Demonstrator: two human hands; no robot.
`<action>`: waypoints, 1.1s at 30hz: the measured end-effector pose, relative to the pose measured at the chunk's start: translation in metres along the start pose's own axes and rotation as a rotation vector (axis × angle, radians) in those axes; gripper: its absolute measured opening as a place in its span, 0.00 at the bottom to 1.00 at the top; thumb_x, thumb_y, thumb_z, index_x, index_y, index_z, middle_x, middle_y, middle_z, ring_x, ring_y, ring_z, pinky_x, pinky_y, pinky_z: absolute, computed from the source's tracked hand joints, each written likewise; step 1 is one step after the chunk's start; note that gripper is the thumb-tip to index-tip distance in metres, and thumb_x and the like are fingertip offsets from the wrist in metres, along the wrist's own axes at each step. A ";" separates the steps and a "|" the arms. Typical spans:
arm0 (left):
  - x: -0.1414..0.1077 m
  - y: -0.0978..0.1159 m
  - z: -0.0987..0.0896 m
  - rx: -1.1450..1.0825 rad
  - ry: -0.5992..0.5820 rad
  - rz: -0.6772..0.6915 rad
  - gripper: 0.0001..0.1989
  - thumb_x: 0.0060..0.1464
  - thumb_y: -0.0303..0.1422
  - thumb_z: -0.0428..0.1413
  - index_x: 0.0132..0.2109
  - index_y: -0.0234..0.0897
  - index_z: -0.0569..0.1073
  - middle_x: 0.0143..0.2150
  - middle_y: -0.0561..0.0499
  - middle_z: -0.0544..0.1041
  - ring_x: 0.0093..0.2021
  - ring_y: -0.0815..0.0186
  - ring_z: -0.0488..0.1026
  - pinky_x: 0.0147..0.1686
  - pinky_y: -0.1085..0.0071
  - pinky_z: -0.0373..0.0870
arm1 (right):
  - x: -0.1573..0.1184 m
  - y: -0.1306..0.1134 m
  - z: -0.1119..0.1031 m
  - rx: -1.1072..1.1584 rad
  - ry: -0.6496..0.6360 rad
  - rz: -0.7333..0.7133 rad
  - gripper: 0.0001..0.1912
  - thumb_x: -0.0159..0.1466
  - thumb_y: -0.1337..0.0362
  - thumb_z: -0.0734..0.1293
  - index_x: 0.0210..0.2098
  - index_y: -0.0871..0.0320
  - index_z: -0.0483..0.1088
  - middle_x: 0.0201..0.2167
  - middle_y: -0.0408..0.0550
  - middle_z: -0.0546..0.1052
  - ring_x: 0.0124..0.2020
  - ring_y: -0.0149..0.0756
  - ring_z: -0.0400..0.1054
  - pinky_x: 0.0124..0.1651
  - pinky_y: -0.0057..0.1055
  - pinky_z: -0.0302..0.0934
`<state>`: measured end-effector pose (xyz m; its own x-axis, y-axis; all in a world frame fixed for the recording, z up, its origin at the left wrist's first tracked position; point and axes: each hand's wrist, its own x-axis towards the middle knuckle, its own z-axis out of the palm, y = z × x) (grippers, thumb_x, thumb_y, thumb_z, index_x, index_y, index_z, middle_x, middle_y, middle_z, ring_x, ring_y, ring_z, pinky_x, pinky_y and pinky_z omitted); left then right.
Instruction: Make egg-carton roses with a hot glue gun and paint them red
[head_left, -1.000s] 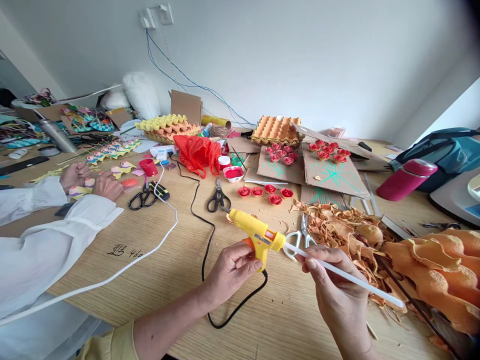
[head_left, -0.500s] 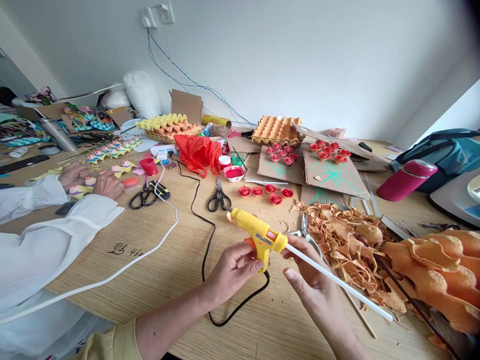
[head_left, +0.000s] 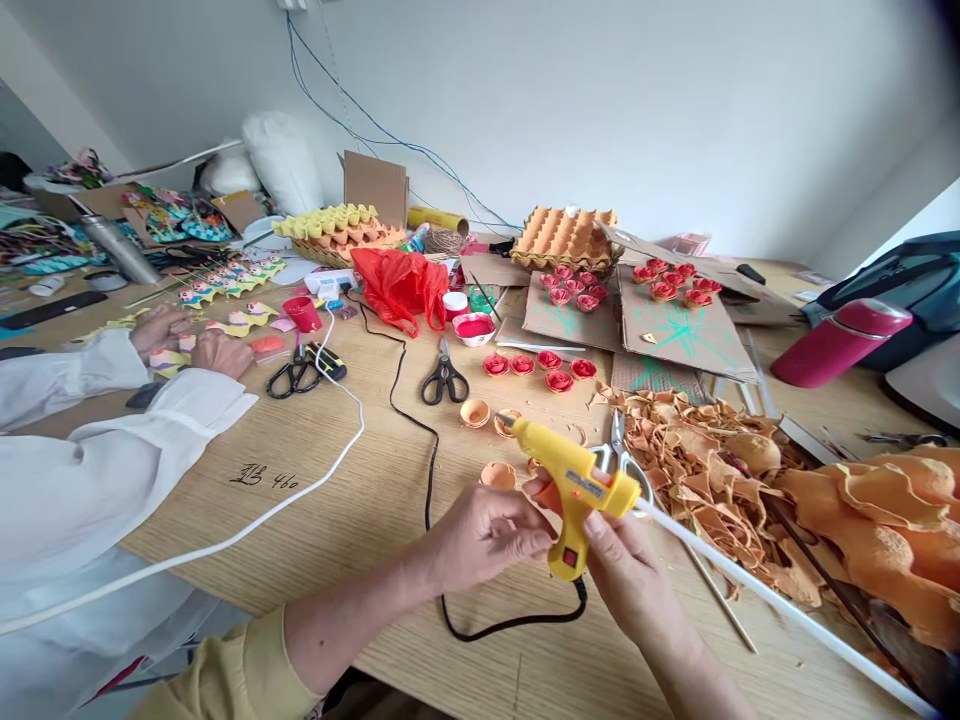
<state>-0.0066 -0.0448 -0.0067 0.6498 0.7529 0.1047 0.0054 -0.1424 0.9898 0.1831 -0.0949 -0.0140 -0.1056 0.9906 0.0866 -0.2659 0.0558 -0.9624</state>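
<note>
A yellow hot glue gun (head_left: 556, 455) is in my right hand (head_left: 630, 575), which grips its handle from the right. Its nozzle points up and left, and a long white glue stick (head_left: 765, 590) sticks out of the back. My left hand (head_left: 484, 540) is just left of the handle, its fingers loosely curled and slightly apart, with nothing visible in them. Beyond it, small orange egg-carton cups (head_left: 474, 412) rest on the table, partly hidden by the gun. Several red-painted carton roses (head_left: 559, 380) lie farther back. The gun's black cord (head_left: 517, 635) loops below both hands.
Black scissors (head_left: 444, 380) and white-handled scissors (head_left: 617, 445) lie nearby. Orange carton scraps (head_left: 697, 470) and egg trays (head_left: 892, 520) fill the right. Roses stand on cardboard (head_left: 682, 335) behind. A co-worker's hands (head_left: 221, 352) work at left; a white cable (head_left: 300, 495) crosses the table.
The glue gun has passed from my left hand to my right. It has moved right and nearer, uncovering orange cups. My left hand has let go.
</note>
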 end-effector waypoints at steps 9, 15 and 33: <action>0.005 -0.005 -0.044 0.660 0.276 0.064 0.30 0.50 0.31 0.71 0.60 0.44 0.74 0.58 0.44 0.76 0.58 0.52 0.73 0.58 0.56 0.73 | 0.011 -0.026 -0.012 0.177 0.100 -0.096 0.24 0.69 0.41 0.64 0.57 0.47 0.71 0.50 0.52 0.75 0.27 0.34 0.67 0.21 0.29 0.62; 0.004 -0.025 -0.035 0.704 0.180 0.030 0.31 0.52 0.28 0.69 0.62 0.47 0.73 0.58 0.44 0.75 0.61 0.50 0.71 0.64 0.51 0.68 | 0.006 -0.027 -0.005 0.083 0.109 -0.041 0.28 0.67 0.38 0.62 0.54 0.51 0.71 0.53 0.57 0.77 0.23 0.32 0.62 0.19 0.30 0.56; 0.013 -0.028 -0.028 0.639 0.293 -0.003 0.25 0.50 0.26 0.70 0.54 0.41 0.75 0.54 0.44 0.77 0.58 0.51 0.74 0.61 0.53 0.70 | 0.008 -0.027 0.003 0.144 0.143 -0.039 0.24 0.68 0.43 0.64 0.55 0.51 0.71 0.47 0.54 0.78 0.22 0.32 0.61 0.18 0.31 0.54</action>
<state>-0.0197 -0.0125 -0.0298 0.4182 0.8830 0.2130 0.5105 -0.4224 0.7490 0.1864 -0.0886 0.0138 0.0417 0.9962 0.0760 -0.4029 0.0863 -0.9112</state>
